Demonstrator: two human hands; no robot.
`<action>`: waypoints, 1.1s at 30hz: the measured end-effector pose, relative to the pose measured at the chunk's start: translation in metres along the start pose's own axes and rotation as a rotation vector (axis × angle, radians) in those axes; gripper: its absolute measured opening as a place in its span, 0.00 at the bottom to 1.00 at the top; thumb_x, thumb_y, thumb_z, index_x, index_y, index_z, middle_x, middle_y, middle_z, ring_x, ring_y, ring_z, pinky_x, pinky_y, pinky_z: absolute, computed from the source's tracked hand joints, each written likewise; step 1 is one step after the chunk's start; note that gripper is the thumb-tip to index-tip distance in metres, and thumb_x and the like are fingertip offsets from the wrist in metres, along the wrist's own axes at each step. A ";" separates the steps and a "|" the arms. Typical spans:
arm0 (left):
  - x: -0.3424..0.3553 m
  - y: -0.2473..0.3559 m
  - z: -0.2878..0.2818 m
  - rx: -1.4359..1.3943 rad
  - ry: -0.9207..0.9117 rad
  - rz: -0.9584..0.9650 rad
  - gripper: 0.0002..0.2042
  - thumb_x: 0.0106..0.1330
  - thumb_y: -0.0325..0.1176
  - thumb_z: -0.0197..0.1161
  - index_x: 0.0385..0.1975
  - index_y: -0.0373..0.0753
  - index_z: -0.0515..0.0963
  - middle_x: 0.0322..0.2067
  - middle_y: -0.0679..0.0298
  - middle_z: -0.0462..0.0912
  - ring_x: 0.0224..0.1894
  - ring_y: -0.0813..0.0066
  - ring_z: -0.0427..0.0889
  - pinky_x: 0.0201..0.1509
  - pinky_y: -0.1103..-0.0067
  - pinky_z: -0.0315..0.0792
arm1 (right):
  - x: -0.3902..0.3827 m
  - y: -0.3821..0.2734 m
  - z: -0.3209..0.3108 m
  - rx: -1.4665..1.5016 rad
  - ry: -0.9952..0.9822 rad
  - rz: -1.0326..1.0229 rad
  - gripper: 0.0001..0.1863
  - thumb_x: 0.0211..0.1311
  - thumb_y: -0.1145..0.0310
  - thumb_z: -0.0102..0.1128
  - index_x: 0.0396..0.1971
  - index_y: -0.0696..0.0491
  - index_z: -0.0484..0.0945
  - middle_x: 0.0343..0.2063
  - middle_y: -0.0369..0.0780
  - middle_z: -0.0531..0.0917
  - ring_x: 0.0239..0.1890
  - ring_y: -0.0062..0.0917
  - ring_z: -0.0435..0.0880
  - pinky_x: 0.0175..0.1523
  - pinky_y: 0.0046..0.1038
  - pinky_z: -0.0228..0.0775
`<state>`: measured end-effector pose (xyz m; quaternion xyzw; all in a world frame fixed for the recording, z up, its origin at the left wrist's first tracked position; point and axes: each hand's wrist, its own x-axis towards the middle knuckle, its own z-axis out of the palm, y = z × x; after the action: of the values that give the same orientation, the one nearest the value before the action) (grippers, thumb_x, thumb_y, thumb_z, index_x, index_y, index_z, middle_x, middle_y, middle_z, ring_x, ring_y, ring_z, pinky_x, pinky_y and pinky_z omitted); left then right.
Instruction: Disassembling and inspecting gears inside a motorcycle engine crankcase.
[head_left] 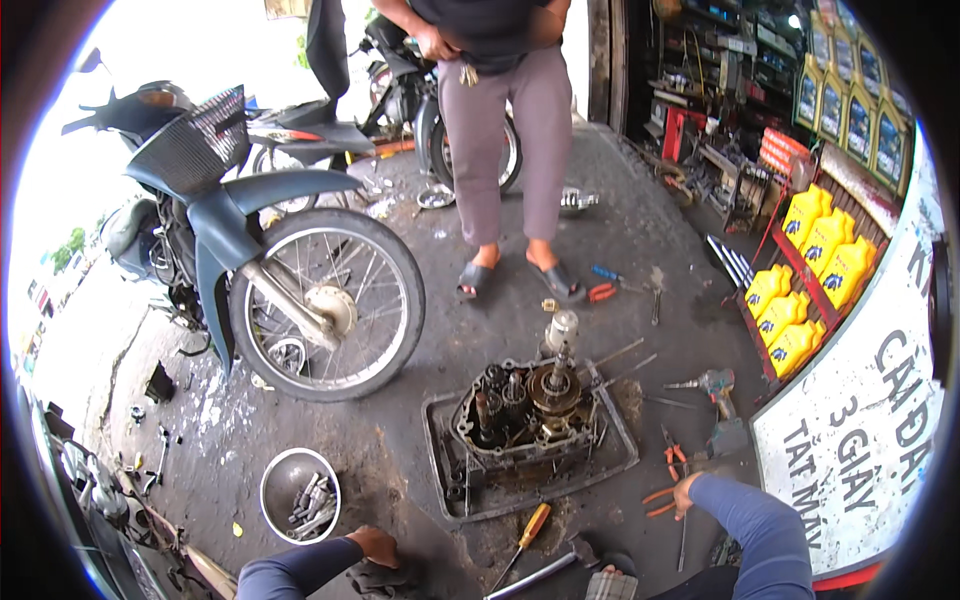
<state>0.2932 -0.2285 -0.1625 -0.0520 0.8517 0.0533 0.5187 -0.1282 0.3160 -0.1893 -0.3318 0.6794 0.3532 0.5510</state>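
Note:
My right hand (pixel 685 496) is low on the right, its fingers closed at the orange handles of a pair of pliers (pixel 657 502). A second pair of orange-handled pliers (pixel 673 452) lies just beyond it, and a thin metal rod (pixel 683 548) shows below it. My left hand (pixel 375 546) rests over a dark, cloth-like shape (pixel 385 577), beside a metal bowl (pixel 268 480) of bolts; its fingertips are hidden. An opened engine case (pixel 525 410) with exposed gears stands in a black tray (pixel 440 470) ahead. Between my hands lie a yellow-handled screwdriver (pixel 534 526) and a hammer (pixel 545 575).
A cordless drill (pixel 720 400) lies beyond my right hand, near a white sign board (pixel 850 440). Yellow oil bottles (pixel 825 240) fill a rack at right. A motorbike (pixel 215 220) stands at left. Another person (pixel 508 130) stands beyond the engine, near several tools.

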 end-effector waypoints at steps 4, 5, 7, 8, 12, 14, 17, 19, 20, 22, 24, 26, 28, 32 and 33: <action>0.059 -0.027 -0.001 0.069 -0.085 0.376 0.25 0.57 0.53 0.61 0.43 0.37 0.82 0.45 0.51 0.83 0.51 0.51 0.80 0.53 0.64 0.73 | -0.003 -0.001 0.000 0.183 0.203 -0.272 0.40 0.54 0.42 0.61 0.65 0.44 0.65 0.54 0.41 0.78 0.52 0.36 0.78 0.58 0.38 0.66; 0.067 -0.029 -0.002 0.134 -0.122 0.367 0.27 0.56 0.55 0.61 0.44 0.37 0.81 0.46 0.52 0.82 0.51 0.52 0.79 0.53 0.64 0.73 | -0.002 -0.011 -0.002 0.247 0.201 -0.333 0.39 0.55 0.42 0.59 0.64 0.45 0.66 0.53 0.42 0.78 0.47 0.36 0.80 0.57 0.38 0.66; 0.071 -0.027 -0.008 0.259 -0.213 0.349 0.31 0.56 0.60 0.61 0.46 0.37 0.80 0.49 0.53 0.81 0.53 0.54 0.79 0.54 0.65 0.72 | 0.000 -0.034 -0.011 0.360 0.140 -0.195 0.36 0.57 0.42 0.57 0.62 0.46 0.69 0.50 0.44 0.79 0.38 0.35 0.82 0.55 0.38 0.67; 0.065 -0.024 -0.010 0.163 -0.013 0.259 0.34 0.55 0.64 0.59 0.44 0.35 0.81 0.45 0.52 0.82 0.51 0.53 0.80 0.54 0.64 0.72 | -0.001 -0.041 -0.016 0.354 0.215 -0.156 0.36 0.57 0.42 0.57 0.62 0.46 0.69 0.50 0.44 0.79 0.38 0.35 0.82 0.55 0.38 0.67; 0.021 0.000 -0.032 0.042 0.112 0.093 0.41 0.53 0.73 0.54 0.42 0.33 0.81 0.43 0.49 0.83 0.52 0.49 0.79 0.58 0.55 0.68 | -0.026 -0.075 -0.035 0.179 0.230 -0.220 0.38 0.56 0.40 0.58 0.59 0.54 0.70 0.52 0.41 0.79 0.49 0.31 0.79 0.43 0.33 0.75; 0.005 0.012 -0.042 0.153 0.039 0.013 0.42 0.50 0.76 0.52 0.44 0.39 0.82 0.45 0.50 0.82 0.56 0.45 0.75 0.58 0.45 0.63 | -0.070 -0.078 -0.037 0.175 0.598 -0.302 0.26 0.59 0.45 0.57 0.37 0.55 0.82 0.32 0.43 0.85 0.35 0.33 0.84 0.39 0.36 0.74; -0.003 0.013 -0.057 0.119 -0.003 0.031 0.39 0.52 0.73 0.55 0.52 0.44 0.78 0.52 0.51 0.78 0.60 0.46 0.71 0.60 0.39 0.57 | -0.152 -0.060 -0.105 0.381 0.626 -0.074 0.23 0.49 0.47 0.66 0.24 0.56 0.81 0.19 0.43 0.83 0.24 0.36 0.83 0.33 0.35 0.75; -0.002 0.007 -0.066 0.101 0.043 0.067 0.40 0.52 0.70 0.57 0.54 0.42 0.76 0.56 0.53 0.75 0.62 0.50 0.70 0.62 0.42 0.57 | -0.210 -0.059 -0.150 0.703 1.448 -0.229 0.17 0.53 0.55 0.67 0.22 0.55 0.78 0.17 0.40 0.80 0.19 0.29 0.77 0.28 0.30 0.69; 0.000 0.002 -0.072 -0.025 0.109 0.052 0.37 0.54 0.68 0.58 0.53 0.41 0.77 0.54 0.52 0.77 0.59 0.51 0.73 0.60 0.49 0.62 | -0.228 -0.067 -0.176 0.860 1.746 -0.484 0.13 0.57 0.61 0.66 0.22 0.54 0.75 0.15 0.35 0.76 0.17 0.20 0.72 0.25 0.27 0.64; 0.005 -0.004 -0.083 -0.154 0.238 0.045 0.31 0.56 0.62 0.60 0.49 0.40 0.78 0.49 0.52 0.80 0.54 0.53 0.77 0.55 0.59 0.70 | -0.250 -0.091 -0.220 0.966 1.921 -0.849 0.10 0.59 0.64 0.63 0.32 0.55 0.75 0.25 0.33 0.77 0.28 0.16 0.76 0.34 0.22 0.69; 0.011 -0.006 -0.090 -0.163 0.291 0.053 0.28 0.57 0.59 0.61 0.46 0.40 0.79 0.46 0.52 0.81 0.51 0.53 0.79 0.52 0.64 0.73 | -0.245 -0.122 -0.263 1.070 1.891 -1.066 0.12 0.59 0.64 0.64 0.38 0.56 0.77 0.34 0.35 0.78 0.38 0.17 0.77 0.43 0.20 0.68; 0.017 -0.005 -0.094 -0.153 0.451 0.140 0.23 0.60 0.57 0.58 0.35 0.40 0.78 0.38 0.51 0.82 0.45 0.50 0.80 0.49 0.62 0.73 | -0.230 -0.141 -0.292 1.385 1.506 -1.207 0.12 0.62 0.62 0.62 0.28 0.55 0.77 0.23 0.31 0.78 0.27 0.18 0.74 0.34 0.24 0.66; 0.022 -0.004 -0.093 -0.145 0.467 0.177 0.23 0.60 0.57 0.58 0.34 0.40 0.78 0.38 0.50 0.82 0.45 0.49 0.80 0.48 0.62 0.73 | -0.213 -0.145 -0.304 1.609 1.290 -1.103 0.19 0.64 0.62 0.59 0.16 0.56 0.73 0.11 0.31 0.72 0.17 0.18 0.68 0.26 0.29 0.61; 0.022 -0.012 -0.083 -0.056 0.347 0.193 0.23 0.60 0.57 0.58 0.32 0.39 0.79 0.36 0.50 0.82 0.45 0.49 0.80 0.48 0.62 0.73 | -0.193 -0.146 -0.318 1.401 1.784 -0.944 0.26 0.67 0.61 0.55 0.10 0.59 0.68 0.06 0.36 0.65 0.12 0.20 0.63 0.22 0.33 0.56; 0.020 -0.017 -0.081 -0.084 0.376 0.211 0.23 0.60 0.57 0.58 0.32 0.39 0.79 0.36 0.50 0.82 0.45 0.49 0.80 0.48 0.62 0.73 | -0.195 -0.145 -0.320 1.394 1.840 -0.902 0.26 0.68 0.61 0.53 0.11 0.61 0.67 0.06 0.38 0.64 0.13 0.20 0.61 0.22 0.33 0.55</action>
<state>0.2151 -0.2574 -0.1437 0.0070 0.9312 0.1319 0.3397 -0.1379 -0.0193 0.0315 -0.2966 0.6816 -0.6689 0.0004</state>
